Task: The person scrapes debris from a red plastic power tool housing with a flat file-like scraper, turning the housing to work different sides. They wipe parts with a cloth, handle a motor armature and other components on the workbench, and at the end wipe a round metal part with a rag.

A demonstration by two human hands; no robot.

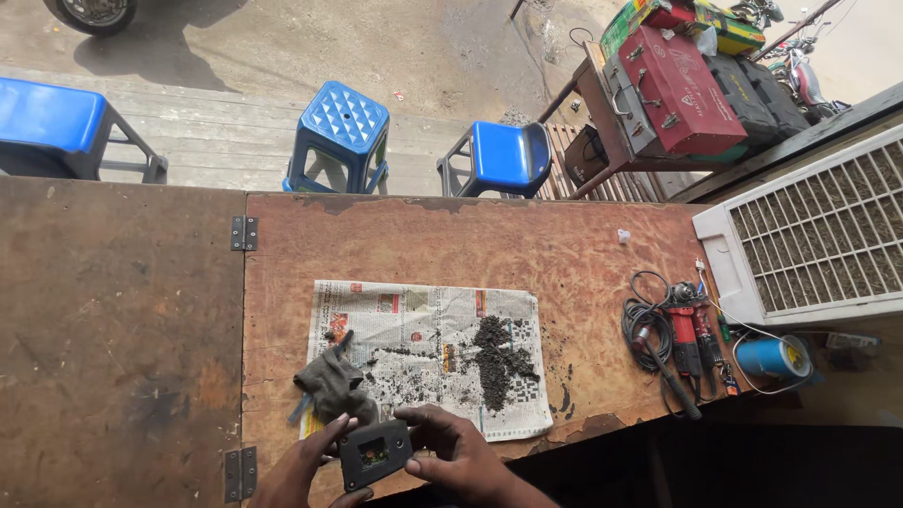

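Both hands, left hand [306, 461] and right hand [458, 452], grip a dark module [374, 453], wrists cropped.

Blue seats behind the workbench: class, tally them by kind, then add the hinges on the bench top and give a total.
Blue latticed plastic stool: 1
Blue padded seats on metal frames: 2
Metal hinges: 2
Total: 5
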